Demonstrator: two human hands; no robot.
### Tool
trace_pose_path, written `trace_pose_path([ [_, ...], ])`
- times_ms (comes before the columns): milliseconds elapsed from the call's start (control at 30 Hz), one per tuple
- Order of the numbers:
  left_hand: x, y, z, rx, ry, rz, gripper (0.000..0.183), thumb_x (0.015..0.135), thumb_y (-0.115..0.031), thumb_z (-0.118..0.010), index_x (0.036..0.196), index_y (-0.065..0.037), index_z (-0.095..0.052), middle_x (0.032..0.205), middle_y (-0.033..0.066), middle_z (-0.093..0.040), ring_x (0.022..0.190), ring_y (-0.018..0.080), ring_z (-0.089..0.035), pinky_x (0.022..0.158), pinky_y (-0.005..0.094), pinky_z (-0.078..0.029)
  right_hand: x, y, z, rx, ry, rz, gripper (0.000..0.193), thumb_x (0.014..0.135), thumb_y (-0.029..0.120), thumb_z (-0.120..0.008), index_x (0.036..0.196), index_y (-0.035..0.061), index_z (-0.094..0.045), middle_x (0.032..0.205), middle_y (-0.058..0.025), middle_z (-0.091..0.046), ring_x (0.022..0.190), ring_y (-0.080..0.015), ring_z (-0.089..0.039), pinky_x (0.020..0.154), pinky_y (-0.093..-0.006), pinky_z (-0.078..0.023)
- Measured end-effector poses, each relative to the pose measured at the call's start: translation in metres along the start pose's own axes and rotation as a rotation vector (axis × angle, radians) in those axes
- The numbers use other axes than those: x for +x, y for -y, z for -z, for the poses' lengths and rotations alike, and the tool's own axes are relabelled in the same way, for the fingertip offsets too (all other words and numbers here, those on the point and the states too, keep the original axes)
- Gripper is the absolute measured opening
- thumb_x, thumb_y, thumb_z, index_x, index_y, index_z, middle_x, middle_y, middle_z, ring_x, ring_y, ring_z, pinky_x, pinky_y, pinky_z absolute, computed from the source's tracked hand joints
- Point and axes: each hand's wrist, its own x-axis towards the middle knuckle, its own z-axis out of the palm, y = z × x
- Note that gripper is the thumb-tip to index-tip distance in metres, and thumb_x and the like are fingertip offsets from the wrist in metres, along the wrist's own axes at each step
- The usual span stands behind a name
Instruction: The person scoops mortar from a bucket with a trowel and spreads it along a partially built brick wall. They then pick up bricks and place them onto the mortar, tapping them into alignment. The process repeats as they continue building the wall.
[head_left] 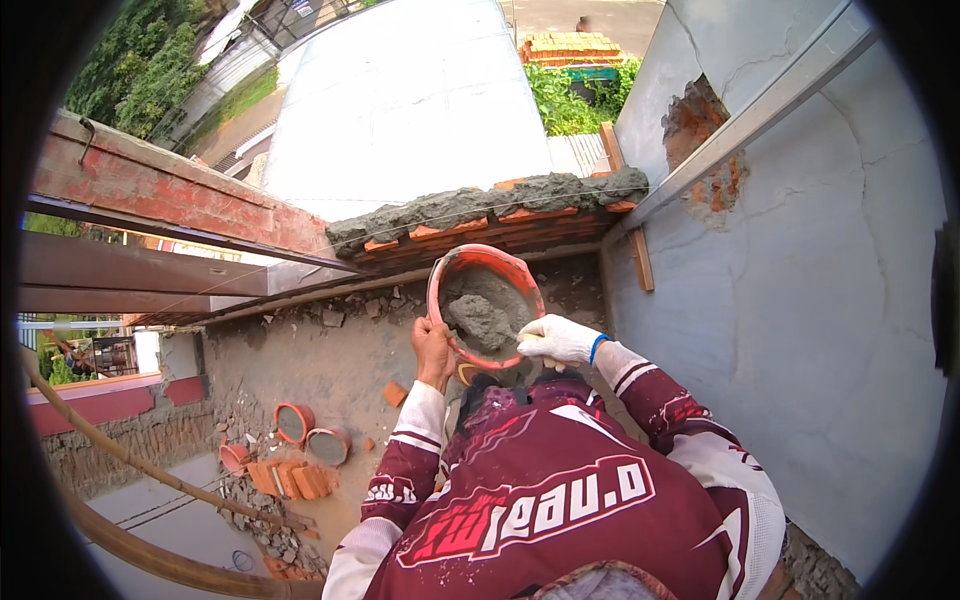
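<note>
A bluish-grey plastered wall (800,300) fills the right side, smooth but cracked, with a ragged hole baring rough brick. The earthen-brown floor (330,360) is gritty and strewn with rubble. At left runs a long, straight beam (180,190), its red surface scuffed and blotchy. Ahead stands a low brick wall (450,228), topped with a lumpy ridge of wet grey mortar (560,190). The round orange-red bucket (435,300), its rim smeared, is held up between the person and that wall; inside sits a coarse heap of grey mix (480,320). Rectangular orange bricks (290,480) lie grouped on the floor at lower left, beside smaller-looking round tubs (293,424). The bare left hand (433,350) grips the bucket's left side. The right hand (560,340), in a white fabric glove with a blue cuff edge, is curled at the lower-right rim; whether it clasps the rim or something else, I cannot tell.
</note>
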Motion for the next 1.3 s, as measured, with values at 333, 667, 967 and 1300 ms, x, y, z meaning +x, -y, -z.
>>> trace_pose_path([
  [333,-0.005,0.006,-0.026,0.075,-0.004,-0.103,0.032,0.071,0.016,-0.056,0.074,-0.011,-0.039,0.08,0.0037,-0.056,0.061,0.0083,-0.041,0.05,0.0256,-0.036,0.024,0.0,0.019,-1.065,-0.553,0.227,0.017,0.09,0.021,-0.064,0.099,0.0091,-0.071,0.09,-0.0157,-0.074,0.085,-0.0339,-0.075,0.074,-0.0486,-0.059],
  [667,0.004,0.001,-0.011,0.008,0.065,-0.183,0.03,0.072,0.015,-0.056,0.074,-0.009,-0.039,0.111,0.0149,-0.065,0.065,0.008,-0.044,0.05,0.024,-0.037,0.069,-0.03,-0.007,-0.5,-0.086,0.269,0.041,0.095,0.038,-0.062,0.112,0.0025,-0.072,0.089,-0.016,-0.073,0.078,-0.0295,-0.071,0.076,-0.0416,-0.056],
  [967,-0.002,0.015,0.009,-0.188,-0.263,0.07,0.025,0.07,0.011,-0.055,0.078,-0.008,-0.04,0.075,0.0059,-0.047,0.059,0.0163,-0.046,0.051,0.0338,-0.041,0.036,0.009,0.027,-0.025,0.061,0.026,0.03,0.095,0.033,-0.068,0.101,0.0033,-0.073,0.072,-0.0002,-0.061,0.057,-0.0094,-0.056,0.049,-0.0267,-0.046],
  [1300,-0.018,0.052,0.084,-0.285,-0.597,0.083,0.024,0.066,0.01,-0.052,0.08,-0.006,-0.041,0.082,0.0061,-0.047,0.066,0.0192,-0.049,0.059,0.037,-0.044,0.094,0.04,0.142,-0.814,-0.761,0.278,0.025,0.094,0.029,-0.062,0.101,0.006,-0.069,0.086,-0.0183,-0.071,0.081,-0.0344,-0.071,0.075,-0.0457,-0.056],
])
